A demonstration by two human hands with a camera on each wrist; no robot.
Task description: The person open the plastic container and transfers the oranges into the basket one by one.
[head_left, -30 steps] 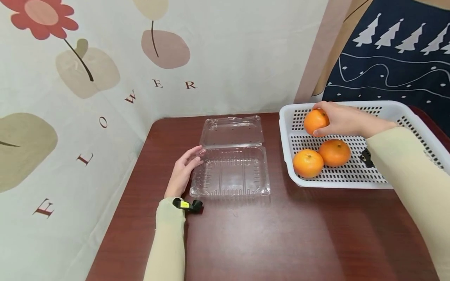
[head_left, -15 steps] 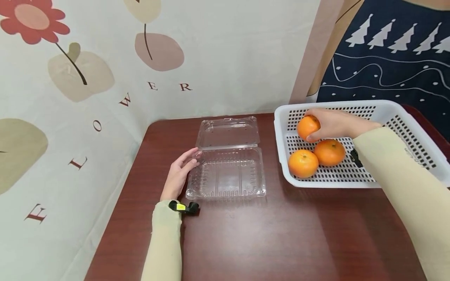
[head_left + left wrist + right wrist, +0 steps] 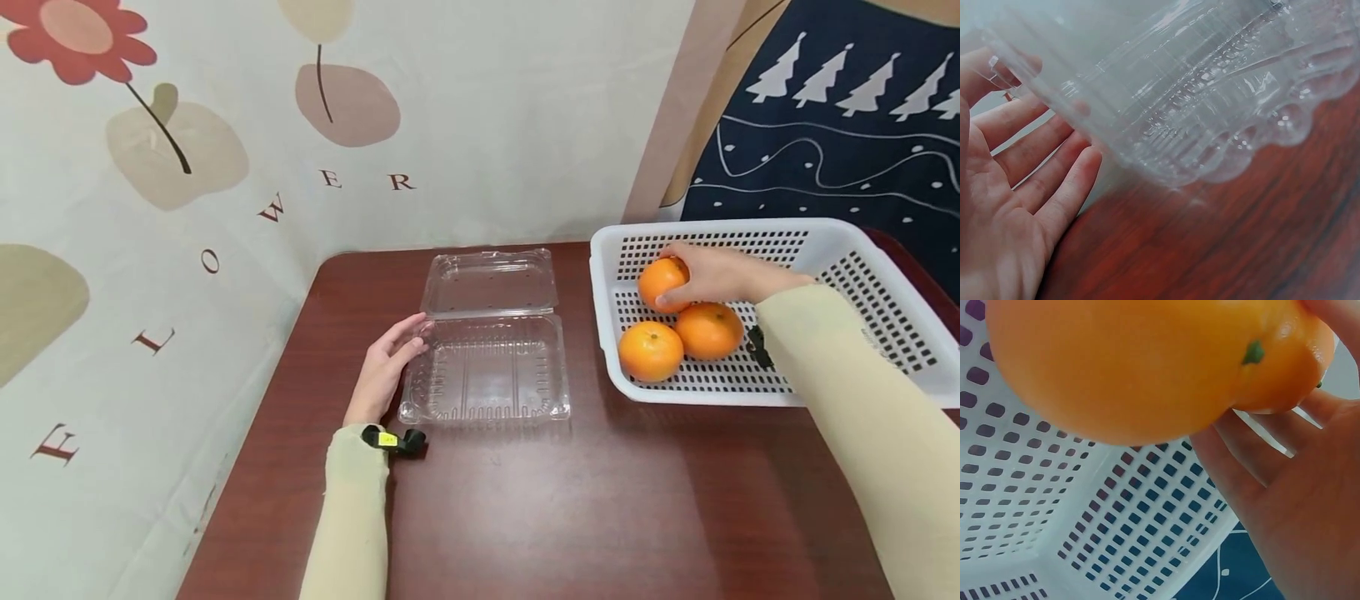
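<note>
Three oranges are in the white perforated basket on the right. My right hand grips the rearmost orange, thumb on its near side and fingers over its far side. Just in front lie a darker orange and a lighter orange, side by side. In the right wrist view one large orange fills the top and overlaps the gripped one. My left hand touches the left rim of a clear plastic clamshell box, fingers fairly straight. Its lid lies folded back behind it.
The white basket stands at the right on the dark red-brown table. Behind the table hangs a pale printed cloth, with a navy tree-patterned cloth at the right. The clamshell's base holds nothing.
My right hand has lowered slightly with its orange, toward the two others in the basket. My left hand stays at the box rim. The head view has shifted a little.
</note>
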